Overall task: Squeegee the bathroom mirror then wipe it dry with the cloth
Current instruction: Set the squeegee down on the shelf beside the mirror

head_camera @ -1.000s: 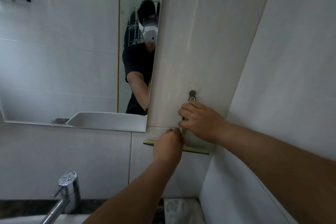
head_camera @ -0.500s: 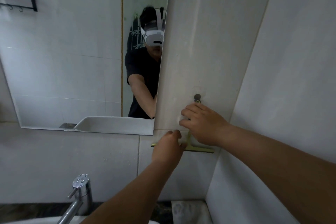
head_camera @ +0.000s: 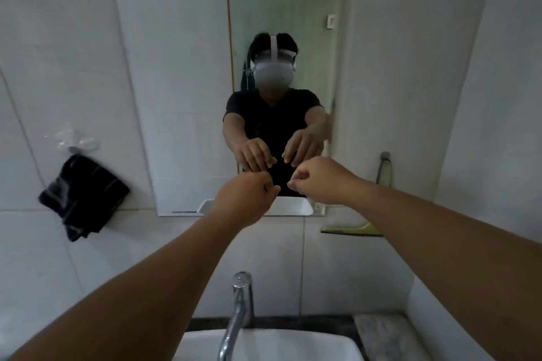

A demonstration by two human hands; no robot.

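A black cloth [head_camera: 83,198] hung folded from a wall hook at the far left, beside the mirror [head_camera: 187,97] and well apart from both hands, presumably kept there within reach for the drying pass. The mirror itself filled the tiled wall above the basin [head_camera: 264,344] and tap [head_camera: 239,302], its glass showing no streaks or drops that could be made out. In front of its lower edge the left hand [head_camera: 245,195] was held out with its grip narrow, fingers curled loosely and holding nothing. Just beside it, not quite touching, the right hand [head_camera: 322,182] was likewise loosely curled and empty. At the right, the yellow-green squeegee [head_camera: 365,227] hung from a wall hook with its blade level below, likely parked there out of the way, clear of either hand.
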